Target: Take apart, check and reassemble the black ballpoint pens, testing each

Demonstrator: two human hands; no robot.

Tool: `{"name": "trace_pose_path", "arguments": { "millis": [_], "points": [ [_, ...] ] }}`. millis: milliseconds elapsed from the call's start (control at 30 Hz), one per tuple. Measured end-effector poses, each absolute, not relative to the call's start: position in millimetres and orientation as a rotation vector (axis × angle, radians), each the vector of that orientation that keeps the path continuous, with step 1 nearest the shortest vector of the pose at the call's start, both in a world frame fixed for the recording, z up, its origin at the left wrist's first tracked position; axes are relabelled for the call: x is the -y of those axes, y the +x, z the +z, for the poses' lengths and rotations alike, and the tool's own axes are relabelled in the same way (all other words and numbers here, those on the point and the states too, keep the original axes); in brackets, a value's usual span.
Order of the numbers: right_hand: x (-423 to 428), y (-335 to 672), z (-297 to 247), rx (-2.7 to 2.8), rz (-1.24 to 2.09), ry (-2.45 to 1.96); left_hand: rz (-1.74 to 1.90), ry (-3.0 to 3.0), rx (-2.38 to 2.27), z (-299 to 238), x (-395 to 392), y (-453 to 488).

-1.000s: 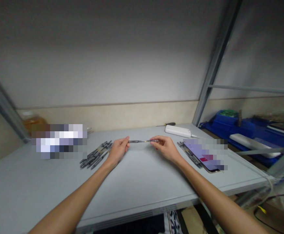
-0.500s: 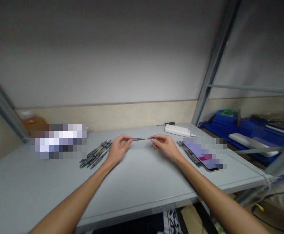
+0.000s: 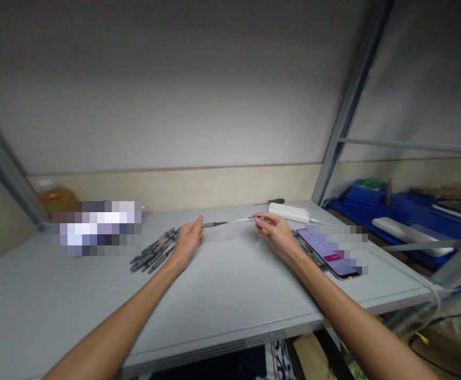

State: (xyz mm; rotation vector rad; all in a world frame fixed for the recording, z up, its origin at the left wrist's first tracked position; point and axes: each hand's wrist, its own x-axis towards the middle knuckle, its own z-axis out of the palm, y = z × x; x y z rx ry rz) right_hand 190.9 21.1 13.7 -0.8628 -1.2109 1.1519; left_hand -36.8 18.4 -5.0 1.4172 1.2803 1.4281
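My left hand pinches the dark end of a pen held level above the grey table. My right hand pinches the pen's other end, where a thin white refill shows between the two halves. The hands are a pen's length apart. A pile of several dark pens lies on the table just left of my left hand. More dark pen parts lie beside my right wrist.
A phone with a lit screen lies right of my right hand. A white device and a screwdriver sit at the back. An amber bottle stands back left. Blue bins fill the shelf at right, past a metal upright.
My hands have moved apart and slightly up and away from me. The pen has been pulled longer, so the white refill now shows between its two halves.
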Motion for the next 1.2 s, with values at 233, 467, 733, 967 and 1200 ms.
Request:
{"name": "trace_pose_path", "arguments": {
  "millis": [233,467,733,967,1200],
  "points": [
    [-23,192,16,1.085,1.218,-0.82,1.486,1.381,-1.278,-2,-18,-37],
    [-21,188,13,1.115,1.243,-0.834,1.461,1.373,-1.268,-2,-17,-36],
    [-21,188,13,1.094,1.255,-0.816,1.459,1.377,-1.259,-4,-17,-36],
    [-22,185,7,1.207,1.261,-0.823,1.371,1.448,-1.235,-6,-15,-32],
    [-17,182,5,1.39,1.225,-0.831,1.219,1.65,-1.193,-12,-14,-31]
  ]
}}
